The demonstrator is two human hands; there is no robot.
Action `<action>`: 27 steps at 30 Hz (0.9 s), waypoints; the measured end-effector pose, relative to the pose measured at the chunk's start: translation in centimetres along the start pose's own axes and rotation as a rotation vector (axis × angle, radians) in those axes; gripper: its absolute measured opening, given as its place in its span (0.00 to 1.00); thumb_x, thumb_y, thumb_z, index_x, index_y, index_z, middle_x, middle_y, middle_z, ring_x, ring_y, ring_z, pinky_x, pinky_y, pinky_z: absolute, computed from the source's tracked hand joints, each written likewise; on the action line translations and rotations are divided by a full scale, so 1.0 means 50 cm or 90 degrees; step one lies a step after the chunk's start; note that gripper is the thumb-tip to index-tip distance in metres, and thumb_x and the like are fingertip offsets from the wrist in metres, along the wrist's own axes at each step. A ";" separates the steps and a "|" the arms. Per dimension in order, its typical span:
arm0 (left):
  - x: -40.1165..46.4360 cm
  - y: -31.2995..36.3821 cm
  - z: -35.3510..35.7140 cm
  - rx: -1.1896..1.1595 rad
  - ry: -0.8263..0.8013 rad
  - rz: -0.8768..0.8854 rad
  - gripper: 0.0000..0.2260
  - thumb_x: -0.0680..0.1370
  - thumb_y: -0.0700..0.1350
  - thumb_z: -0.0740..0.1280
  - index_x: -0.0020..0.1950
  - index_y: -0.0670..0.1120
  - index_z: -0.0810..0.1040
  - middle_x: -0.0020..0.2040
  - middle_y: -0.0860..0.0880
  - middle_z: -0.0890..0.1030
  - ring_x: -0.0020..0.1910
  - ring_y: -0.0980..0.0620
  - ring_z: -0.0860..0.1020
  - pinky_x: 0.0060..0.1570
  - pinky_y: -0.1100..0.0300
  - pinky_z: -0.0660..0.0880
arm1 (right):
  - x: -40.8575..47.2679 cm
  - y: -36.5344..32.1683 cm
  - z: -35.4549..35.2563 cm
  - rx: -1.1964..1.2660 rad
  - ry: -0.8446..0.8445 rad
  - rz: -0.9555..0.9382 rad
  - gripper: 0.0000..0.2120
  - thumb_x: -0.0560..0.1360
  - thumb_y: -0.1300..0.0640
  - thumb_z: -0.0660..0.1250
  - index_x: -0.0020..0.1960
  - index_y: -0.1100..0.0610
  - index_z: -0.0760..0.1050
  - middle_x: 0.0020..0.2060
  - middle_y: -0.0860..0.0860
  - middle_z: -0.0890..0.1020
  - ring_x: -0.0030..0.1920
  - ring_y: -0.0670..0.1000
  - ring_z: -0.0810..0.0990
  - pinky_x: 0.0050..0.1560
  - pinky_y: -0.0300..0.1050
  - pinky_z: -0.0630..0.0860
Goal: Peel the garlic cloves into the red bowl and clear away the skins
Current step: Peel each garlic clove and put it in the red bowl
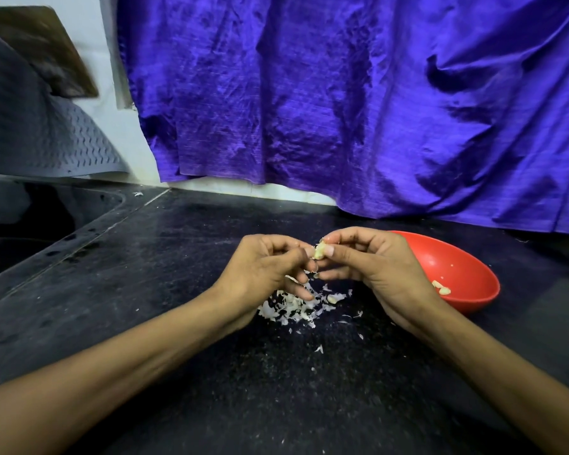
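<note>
Just left of the red bowl, the right hand pinches a garlic clove in its fingertips, held up off the black counter so the skin can fall. The left hand curls its fingers at the clove, likely picking at the skin. Loose skins lie left of the bowl under both hands, and peeled cloves sit inside it.

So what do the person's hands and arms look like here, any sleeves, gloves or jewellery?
Both the left hand and the right hand are bare: no gloves, rings, watch or bracelets visible. Both forearms are uncovered to the frame edge, with no sleeves in view. The fingers have short nails.
</note>
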State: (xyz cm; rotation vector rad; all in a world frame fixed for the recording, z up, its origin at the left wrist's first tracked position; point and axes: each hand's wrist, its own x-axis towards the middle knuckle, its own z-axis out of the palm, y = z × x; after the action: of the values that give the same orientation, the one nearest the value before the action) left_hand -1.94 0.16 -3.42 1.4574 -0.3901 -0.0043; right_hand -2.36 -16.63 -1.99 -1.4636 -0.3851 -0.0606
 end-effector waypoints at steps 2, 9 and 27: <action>0.000 -0.004 0.001 -0.057 -0.009 -0.054 0.07 0.79 0.35 0.65 0.48 0.34 0.81 0.35 0.46 0.80 0.29 0.56 0.75 0.30 0.60 0.79 | -0.001 -0.001 0.000 0.001 -0.004 -0.003 0.10 0.65 0.62 0.70 0.45 0.64 0.79 0.36 0.59 0.84 0.37 0.53 0.84 0.40 0.41 0.82; -0.005 -0.006 -0.006 0.239 0.055 0.176 0.06 0.79 0.39 0.67 0.44 0.44 0.82 0.32 0.51 0.81 0.27 0.53 0.79 0.28 0.65 0.75 | 0.000 0.009 0.004 -0.010 0.038 0.027 0.15 0.64 0.60 0.72 0.49 0.66 0.78 0.38 0.60 0.82 0.32 0.50 0.82 0.34 0.41 0.82; 0.004 0.004 -0.004 -0.056 -0.022 -0.005 0.07 0.79 0.37 0.64 0.48 0.34 0.80 0.36 0.46 0.79 0.29 0.56 0.74 0.29 0.60 0.78 | -0.004 -0.001 0.002 -0.078 0.009 -0.084 0.09 0.66 0.61 0.72 0.45 0.63 0.80 0.37 0.60 0.84 0.37 0.51 0.83 0.40 0.41 0.82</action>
State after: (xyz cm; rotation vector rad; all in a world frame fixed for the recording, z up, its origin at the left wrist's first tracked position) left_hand -1.76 0.31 -3.17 1.3739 -0.4075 -0.0516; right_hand -2.60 -16.56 -2.01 -1.5570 -0.4732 -0.2025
